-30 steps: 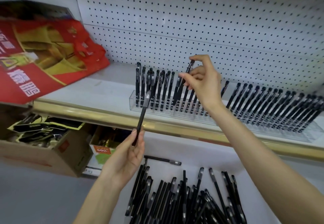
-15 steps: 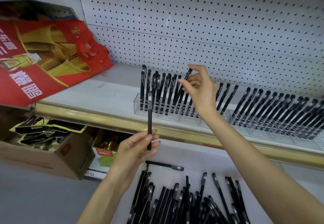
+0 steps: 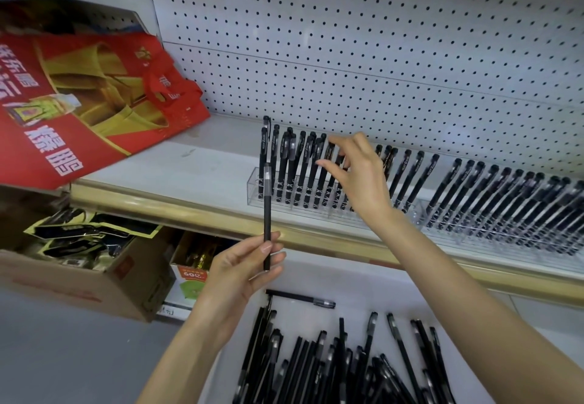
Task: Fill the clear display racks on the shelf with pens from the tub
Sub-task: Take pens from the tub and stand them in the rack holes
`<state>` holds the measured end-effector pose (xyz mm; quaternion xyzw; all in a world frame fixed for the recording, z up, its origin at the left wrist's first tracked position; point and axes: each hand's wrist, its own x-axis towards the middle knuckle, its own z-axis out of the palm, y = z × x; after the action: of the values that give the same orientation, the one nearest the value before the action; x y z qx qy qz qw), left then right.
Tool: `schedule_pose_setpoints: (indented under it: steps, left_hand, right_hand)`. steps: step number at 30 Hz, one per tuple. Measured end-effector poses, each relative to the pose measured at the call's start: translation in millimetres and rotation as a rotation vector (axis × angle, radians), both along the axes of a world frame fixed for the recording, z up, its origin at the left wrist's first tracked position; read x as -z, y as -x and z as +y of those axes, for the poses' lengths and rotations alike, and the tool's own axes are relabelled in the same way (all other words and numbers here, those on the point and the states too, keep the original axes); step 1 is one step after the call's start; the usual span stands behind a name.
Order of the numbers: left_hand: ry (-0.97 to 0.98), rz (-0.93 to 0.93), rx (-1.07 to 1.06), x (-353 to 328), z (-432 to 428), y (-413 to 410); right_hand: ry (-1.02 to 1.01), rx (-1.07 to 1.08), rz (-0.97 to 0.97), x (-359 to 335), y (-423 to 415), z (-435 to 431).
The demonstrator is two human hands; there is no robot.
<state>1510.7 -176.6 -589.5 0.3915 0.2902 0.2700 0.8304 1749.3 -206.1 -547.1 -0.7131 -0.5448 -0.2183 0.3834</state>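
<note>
- My right hand (image 3: 363, 179) has let go of the pen (image 3: 323, 179) it was lowering, and its fingers are now spread just above it.
- That pen now stands in the rack (image 3: 252, 189), leaning toward one o'clock.
- The second pen (image 3: 267, 214), pinched in my left hand (image 3: 240, 274), has swung from one o'clock to twelve and now stands upright.

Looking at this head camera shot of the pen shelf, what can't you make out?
1. Head view: the right hand covers part of the left rack, so those slots are hidden; whether it pinches a pen is unclear.
2. Head view: the bottom edge cuts off the tub and its loose pens.
3. Head view: the right edge cuts off the right rack.
4. Head view: print on the racked pens is too small.
</note>
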Motion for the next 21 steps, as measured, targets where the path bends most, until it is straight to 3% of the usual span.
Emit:
schedule_pose_setpoints:
  steps: [9,12,17,21]
  left_hand:
    - [-0.045,0.024,0.026,1.6,-1.2,-5.2]
    - [-0.060,0.011,0.056,1.4,-4.6,-10.3]
    - [-0.091,-0.004,0.104,-2.0,-16.2,-25.8]
    - [-0.181,0.042,0.102,-1.3,-23.9,-32.1]
  right_hand:
    - [-0.058,0.009,0.088,-7.4,-0.5,-15.2]
    - [-0.070,-0.022,0.288,-14.2,11.7,-30.2]
    - [0.197,-0.296,0.778,-13.6,44.7,-49.3]
    - [0.214,-0.330,0.972,-12.0,49.1,-56.6]
